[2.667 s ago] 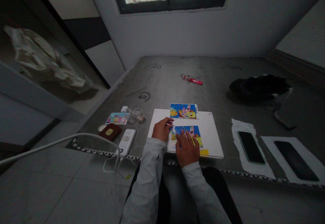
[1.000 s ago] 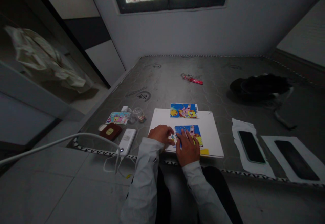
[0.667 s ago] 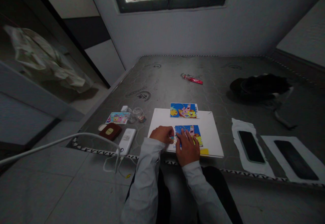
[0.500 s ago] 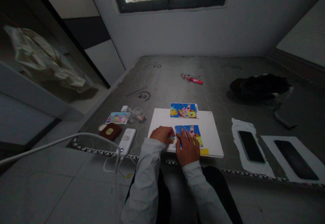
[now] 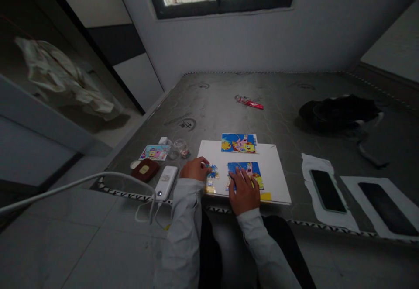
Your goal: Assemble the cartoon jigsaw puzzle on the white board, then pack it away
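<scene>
A white board (image 5: 275,171) lies at the near edge of the grey mat, with a blue and yellow cartoon jigsaw puzzle (image 5: 255,170) on it. My right hand (image 5: 245,193) rests on the puzzle, fingers spread flat over its lower part. Left of the puzzle is a cluster of loose puzzle pieces (image 5: 214,172). Beside them my left hand (image 5: 194,169) has thumb and fingers pinched at a small puzzle piece (image 5: 206,164), mostly hidden by the fingers. Above the puzzle, a picture card (image 5: 238,143) shows a matching cartoon scene.
At the left are a white power bank (image 5: 166,182) with a cable, a brown case (image 5: 145,170), another cartoon card (image 5: 154,152) and a clear jar (image 5: 180,146). Two phones on white sheets, including a green-edged phone (image 5: 327,190), lie right. Farther back are a red packet (image 5: 250,102) and a black bag (image 5: 340,112).
My left hand has moved left, from the puzzle's left edge to the loose pieces, uncovering them. My right hand stays on the puzzle. The view has shifted slightly.
</scene>
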`<state>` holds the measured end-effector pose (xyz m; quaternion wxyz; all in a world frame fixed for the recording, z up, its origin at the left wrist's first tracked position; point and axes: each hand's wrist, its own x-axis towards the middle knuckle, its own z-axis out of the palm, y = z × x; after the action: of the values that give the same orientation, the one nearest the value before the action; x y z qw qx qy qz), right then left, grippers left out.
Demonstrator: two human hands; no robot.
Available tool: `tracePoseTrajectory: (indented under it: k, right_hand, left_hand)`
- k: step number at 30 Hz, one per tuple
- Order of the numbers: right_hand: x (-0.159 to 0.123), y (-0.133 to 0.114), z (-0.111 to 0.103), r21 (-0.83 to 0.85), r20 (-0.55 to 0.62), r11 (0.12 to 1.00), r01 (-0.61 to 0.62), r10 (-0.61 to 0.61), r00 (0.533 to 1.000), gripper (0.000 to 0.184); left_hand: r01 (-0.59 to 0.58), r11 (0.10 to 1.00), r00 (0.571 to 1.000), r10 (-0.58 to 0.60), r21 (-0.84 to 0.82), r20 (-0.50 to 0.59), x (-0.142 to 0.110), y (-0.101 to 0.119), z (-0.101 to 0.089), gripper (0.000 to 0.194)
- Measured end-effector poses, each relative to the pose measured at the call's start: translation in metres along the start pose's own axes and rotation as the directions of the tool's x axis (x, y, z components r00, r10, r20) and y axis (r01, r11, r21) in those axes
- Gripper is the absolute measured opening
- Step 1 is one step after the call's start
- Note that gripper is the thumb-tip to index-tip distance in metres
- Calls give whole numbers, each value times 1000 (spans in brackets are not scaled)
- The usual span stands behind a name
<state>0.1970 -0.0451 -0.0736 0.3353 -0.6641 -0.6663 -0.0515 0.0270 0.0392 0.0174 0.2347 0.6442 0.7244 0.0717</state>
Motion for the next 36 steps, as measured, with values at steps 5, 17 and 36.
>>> tracePoseTrajectory:
  k: [5, 17, 36]
  right_hand:
    - [1, 0, 0, -4, 11, 1000, 3, -3, 1000, 29]
    - [0, 2, 1, -28, 20, 1000, 8, -8, 1000, 31]
    - [0, 2, 1, -22, 7, 1000, -17, 17, 1000, 36]
  left_hand:
    - [48, 997, 996, -53, -66, -74, -3, 0, -2, 24]
    - [-375, 923, 927, 374, 88, 23, -5, 35, 38, 28]
    - [-322, 944, 947, 321, 69, 18, -3, 47, 45, 20]
